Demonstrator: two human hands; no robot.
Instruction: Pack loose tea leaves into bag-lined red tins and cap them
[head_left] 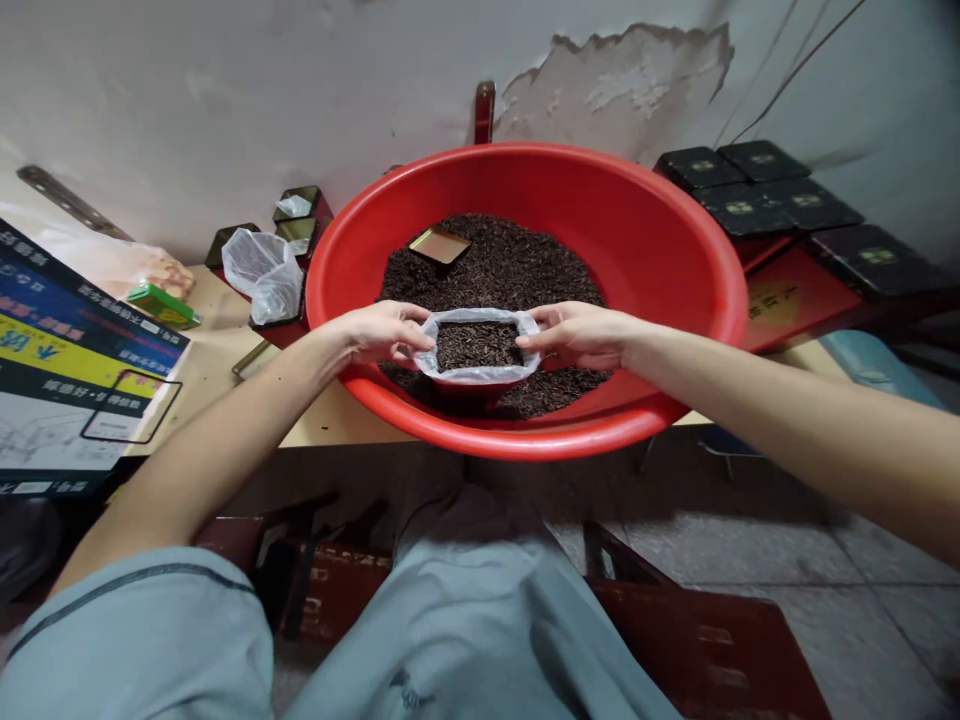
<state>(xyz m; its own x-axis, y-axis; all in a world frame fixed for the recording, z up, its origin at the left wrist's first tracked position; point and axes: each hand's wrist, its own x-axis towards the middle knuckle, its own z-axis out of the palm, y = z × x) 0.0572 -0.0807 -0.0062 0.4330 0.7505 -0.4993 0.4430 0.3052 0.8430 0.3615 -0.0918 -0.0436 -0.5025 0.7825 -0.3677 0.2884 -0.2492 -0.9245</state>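
Observation:
A large red basin [652, 230] holds a heap of dark loose leaves [517, 260]. Over its near part is a tin lined with a clear plastic bag [480, 375], filled with the same dark leaves. My left hand [386, 333] grips the bag's folded rim on the left side, thumb on top. On the right side, my right hand [574, 335] holds the rim in the same way. A small gold-coloured lid [440, 246] lies on the heap behind the tin.
Open tins stand left of the basin, one with a plastic bag [262, 270]. Closed black-topped tins [761, 190] sit at the right. A printed box [67, 370] and green packet [161, 305] lie at the left of the table [300, 425].

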